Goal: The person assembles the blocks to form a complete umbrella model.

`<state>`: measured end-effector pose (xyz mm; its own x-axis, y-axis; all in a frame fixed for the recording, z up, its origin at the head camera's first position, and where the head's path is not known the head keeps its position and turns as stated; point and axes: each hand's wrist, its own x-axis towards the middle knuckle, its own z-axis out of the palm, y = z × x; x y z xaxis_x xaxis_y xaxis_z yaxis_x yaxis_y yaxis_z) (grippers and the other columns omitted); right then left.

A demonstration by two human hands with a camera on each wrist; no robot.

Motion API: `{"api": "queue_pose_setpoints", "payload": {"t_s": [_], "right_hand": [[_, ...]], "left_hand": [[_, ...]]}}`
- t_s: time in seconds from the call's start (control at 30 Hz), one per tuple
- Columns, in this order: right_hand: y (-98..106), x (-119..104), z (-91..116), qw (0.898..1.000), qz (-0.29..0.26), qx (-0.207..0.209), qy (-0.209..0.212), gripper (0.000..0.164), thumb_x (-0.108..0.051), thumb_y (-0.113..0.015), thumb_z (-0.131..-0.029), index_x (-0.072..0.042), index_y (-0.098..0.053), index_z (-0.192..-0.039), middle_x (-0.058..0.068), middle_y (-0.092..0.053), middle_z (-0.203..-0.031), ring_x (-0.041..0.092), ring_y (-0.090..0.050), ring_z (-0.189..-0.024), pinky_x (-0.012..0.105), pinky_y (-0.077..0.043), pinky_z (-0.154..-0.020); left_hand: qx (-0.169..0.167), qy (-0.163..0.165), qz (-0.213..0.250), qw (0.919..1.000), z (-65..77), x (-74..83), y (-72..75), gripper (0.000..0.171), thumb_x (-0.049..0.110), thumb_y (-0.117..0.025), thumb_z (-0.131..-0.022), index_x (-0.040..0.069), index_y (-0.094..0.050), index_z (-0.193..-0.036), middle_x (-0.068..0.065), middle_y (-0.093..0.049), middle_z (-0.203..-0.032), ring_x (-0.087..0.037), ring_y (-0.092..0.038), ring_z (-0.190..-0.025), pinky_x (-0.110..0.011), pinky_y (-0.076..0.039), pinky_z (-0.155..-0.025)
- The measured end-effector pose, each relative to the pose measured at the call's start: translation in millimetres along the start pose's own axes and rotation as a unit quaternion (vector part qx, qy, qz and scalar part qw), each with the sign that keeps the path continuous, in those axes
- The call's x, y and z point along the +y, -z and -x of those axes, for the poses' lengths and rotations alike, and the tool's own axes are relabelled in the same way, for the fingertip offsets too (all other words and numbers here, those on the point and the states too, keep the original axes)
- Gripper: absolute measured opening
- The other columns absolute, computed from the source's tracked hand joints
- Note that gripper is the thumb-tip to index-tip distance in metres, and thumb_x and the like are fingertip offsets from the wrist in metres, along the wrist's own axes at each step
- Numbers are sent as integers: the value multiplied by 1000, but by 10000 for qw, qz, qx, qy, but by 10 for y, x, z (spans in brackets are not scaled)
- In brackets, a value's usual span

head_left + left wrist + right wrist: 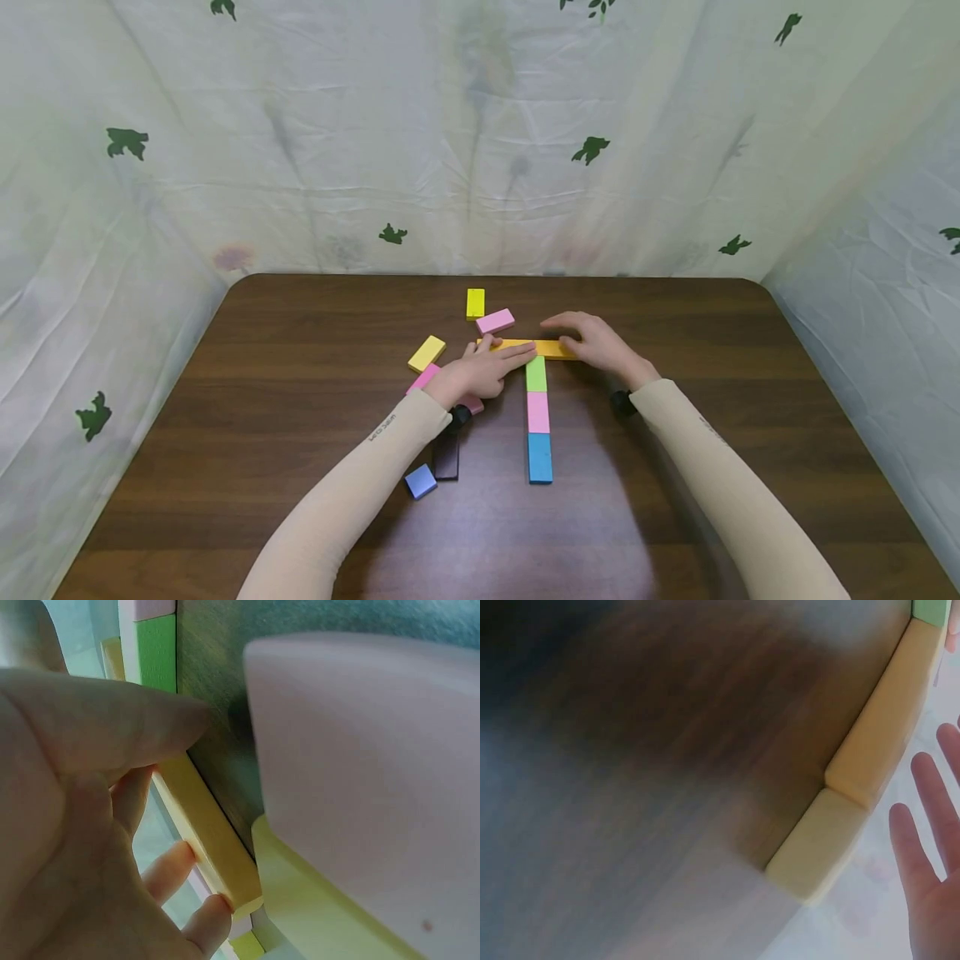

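Both hands [480, 375] [596, 346] flat, fingers extended

The head picture is bright and sharp, with soft light from above that makes a pale shiny patch on the near part of the table [300, 333], and the edges of the picture bend a little. Small soft shadows lie under the arms. Both wrist pictures are very close and blurry: the left wrist one is washed out and pale, and the right wrist one is dark and smeared at the left.
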<state>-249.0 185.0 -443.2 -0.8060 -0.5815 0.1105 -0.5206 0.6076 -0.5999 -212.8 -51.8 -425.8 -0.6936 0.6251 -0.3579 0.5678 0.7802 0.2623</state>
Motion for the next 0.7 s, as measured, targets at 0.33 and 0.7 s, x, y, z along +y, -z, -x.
{"api": "queue_pose_setpoints", "payload": {"t_s": [0.33, 0.7], "right_hand": [[-21, -102, -173, 9973, 458, -536, -181, 47, 2, -43, -91, -7, -55, -135, 13, -52, -136, 31, -45, -126, 48, -32, -105], [-61, -108, -360, 9922, 784, -935, -271, 51, 3, -43, -93, -13, -50, -141, 15, -48, -139, 33, -40, -129, 49, -28, -108]], "left_hand": [[-31, 35, -7, 10000, -2, -8, -4, 73, 1, -48, -92, 33, -21, -153, 14, -14, -157, -30, -23, -132, -45, -27, -98], [0, 24, -22, 10000, -3, -4, -11, 73, 2, -47, -92, 33, -22, -153, 15, -14, -158, -31, -24, -131, -46, -27, -98]]}}
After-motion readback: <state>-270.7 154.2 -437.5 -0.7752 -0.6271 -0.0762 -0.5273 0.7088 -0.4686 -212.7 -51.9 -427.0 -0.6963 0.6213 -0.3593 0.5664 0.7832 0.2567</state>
